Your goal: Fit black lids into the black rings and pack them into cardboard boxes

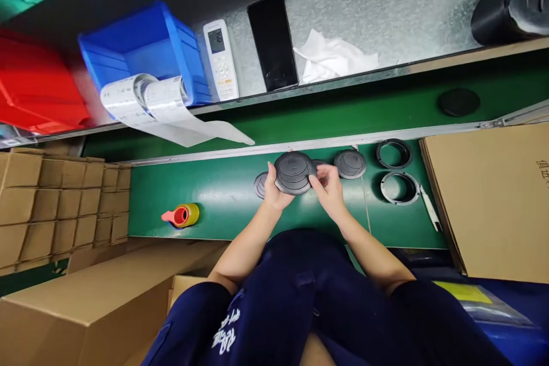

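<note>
My left hand is closed around the left edge of a round black air vent, its slatted face turned up toward me. At the vent's right edge, my right hand has its thumb against the rim and its fingers curled. Beneath my hands lies the green worktop. A similar round vent rests just right of my right hand. Another vent is partly hidden behind my left hand, and a further dark round piece behind my right fingers shows only in part.
Two black rings and a white pen-like tool lie at right, beside flat cardboard. A yellow-and-red tape dispenser sits at left. Small cartons are stacked left. The shelf above holds a blue bin, label roll, remote and phone.
</note>
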Tool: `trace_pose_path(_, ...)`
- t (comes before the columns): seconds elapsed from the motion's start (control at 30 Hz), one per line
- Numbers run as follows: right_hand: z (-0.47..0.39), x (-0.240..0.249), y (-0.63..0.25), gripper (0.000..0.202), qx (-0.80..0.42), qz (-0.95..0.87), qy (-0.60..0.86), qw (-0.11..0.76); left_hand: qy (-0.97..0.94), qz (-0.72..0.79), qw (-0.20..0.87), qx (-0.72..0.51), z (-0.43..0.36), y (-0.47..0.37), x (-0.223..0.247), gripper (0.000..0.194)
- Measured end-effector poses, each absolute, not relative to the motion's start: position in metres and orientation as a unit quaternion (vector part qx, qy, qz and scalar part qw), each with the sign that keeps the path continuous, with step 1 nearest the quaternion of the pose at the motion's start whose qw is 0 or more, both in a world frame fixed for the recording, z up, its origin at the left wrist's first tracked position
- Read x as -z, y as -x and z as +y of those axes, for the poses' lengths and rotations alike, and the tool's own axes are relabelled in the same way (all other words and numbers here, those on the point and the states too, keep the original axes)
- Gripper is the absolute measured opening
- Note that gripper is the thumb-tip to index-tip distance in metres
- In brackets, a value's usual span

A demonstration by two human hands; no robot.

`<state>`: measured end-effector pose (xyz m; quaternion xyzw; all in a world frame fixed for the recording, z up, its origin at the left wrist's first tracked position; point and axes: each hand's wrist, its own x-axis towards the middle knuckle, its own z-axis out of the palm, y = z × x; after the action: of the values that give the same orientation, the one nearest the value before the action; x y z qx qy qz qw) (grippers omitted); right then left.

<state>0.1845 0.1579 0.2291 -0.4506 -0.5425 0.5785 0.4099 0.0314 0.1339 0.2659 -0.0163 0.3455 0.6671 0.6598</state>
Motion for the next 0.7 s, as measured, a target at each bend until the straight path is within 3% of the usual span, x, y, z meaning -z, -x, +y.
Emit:
trace_pose_path(0.1, 0.165, -0.244, -0.195, 0.048, -0.403, -0.739, 0.377, 0.386, 0.023, 0.341, 0.676, -0.652, 0.111, -0.030, -0.279, 0.080)
trace_pose_path(0.2, 0.171, -0.249, -0.199, 0.051, -0.355, -0.820, 0.309, 0.327, 0.019, 0.335, 0.695, -0.636, 0.092, -0.032, -0.287, 0.085)
trace_pose_path(0.43, 0.153, -0.253, -0.196, 0.078, -0.408, -0.816, 0.276, 0.301, 0.017, 0.314, 0.732, -0.604, 0.068, -0.039, -0.294, 0.089)
trace_pose_path(0.7, 0.144, -0.275, -0.212, 0.084, -0.487, -0.723, 0.343, 0.350, 0.011, 0.304, 0.766, -0.566, 0.066, -0.042, -0.299, 0.096)
